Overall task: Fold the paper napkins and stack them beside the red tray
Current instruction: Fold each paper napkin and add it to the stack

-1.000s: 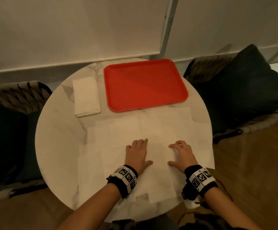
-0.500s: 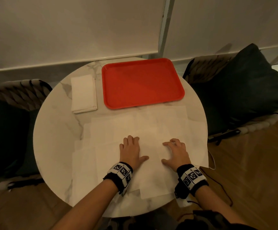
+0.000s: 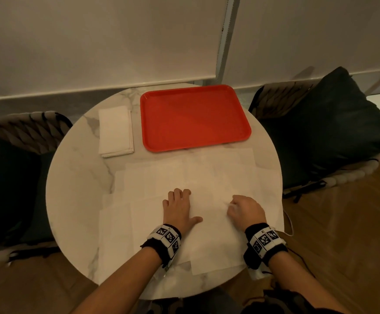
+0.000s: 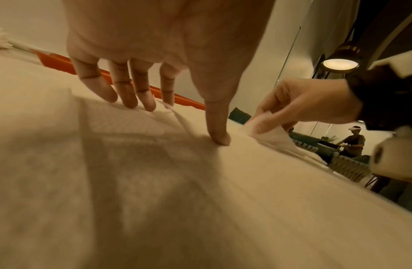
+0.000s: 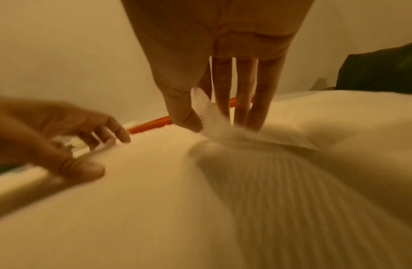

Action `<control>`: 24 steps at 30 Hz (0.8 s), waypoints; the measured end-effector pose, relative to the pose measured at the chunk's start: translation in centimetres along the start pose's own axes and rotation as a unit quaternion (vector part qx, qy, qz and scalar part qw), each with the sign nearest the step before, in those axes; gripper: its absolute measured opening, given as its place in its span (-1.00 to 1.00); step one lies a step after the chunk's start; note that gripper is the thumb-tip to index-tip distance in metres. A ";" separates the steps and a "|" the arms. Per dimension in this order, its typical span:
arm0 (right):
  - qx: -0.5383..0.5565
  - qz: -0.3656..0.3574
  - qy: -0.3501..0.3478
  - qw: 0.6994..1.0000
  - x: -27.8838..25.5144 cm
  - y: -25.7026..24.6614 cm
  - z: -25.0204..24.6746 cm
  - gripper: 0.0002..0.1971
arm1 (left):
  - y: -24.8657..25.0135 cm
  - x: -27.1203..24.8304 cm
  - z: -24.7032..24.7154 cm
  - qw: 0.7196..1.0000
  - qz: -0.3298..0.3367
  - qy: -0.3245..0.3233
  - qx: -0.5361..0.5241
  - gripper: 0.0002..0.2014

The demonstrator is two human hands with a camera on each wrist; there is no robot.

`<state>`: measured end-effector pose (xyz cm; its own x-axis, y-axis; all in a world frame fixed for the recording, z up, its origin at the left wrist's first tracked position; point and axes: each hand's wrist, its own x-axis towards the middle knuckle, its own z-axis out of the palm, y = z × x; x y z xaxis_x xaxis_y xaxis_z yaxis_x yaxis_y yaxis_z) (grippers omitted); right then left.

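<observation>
Head camera looks down; wrist cameras skim the napkins (image 3: 209,193) (shared) closely.

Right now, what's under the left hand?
The left hand presses flat on the top unfolded napkin. More napkin sheets overlap beneath it and spread across the marble table. How many layers lie directly under the palm is hidden.
</observation>
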<state>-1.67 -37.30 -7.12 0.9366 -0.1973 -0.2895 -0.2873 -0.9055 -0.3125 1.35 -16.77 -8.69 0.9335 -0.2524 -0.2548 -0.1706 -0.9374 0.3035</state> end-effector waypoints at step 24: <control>0.380 -0.136 0.064 0.913 0.3 -10.3 -2.0 -0.83 | -7.7 -1.5 -12.3 0.786 -0.072 0.104 -0.605 -0.48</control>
<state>1.98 -28.76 -2.21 0.9957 -0.0914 -0.0148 -0.0515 -0.4142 -0.9087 5.15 -6.20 0.67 0.9682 -0.0014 -0.2500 0.2500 -0.0054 0.9682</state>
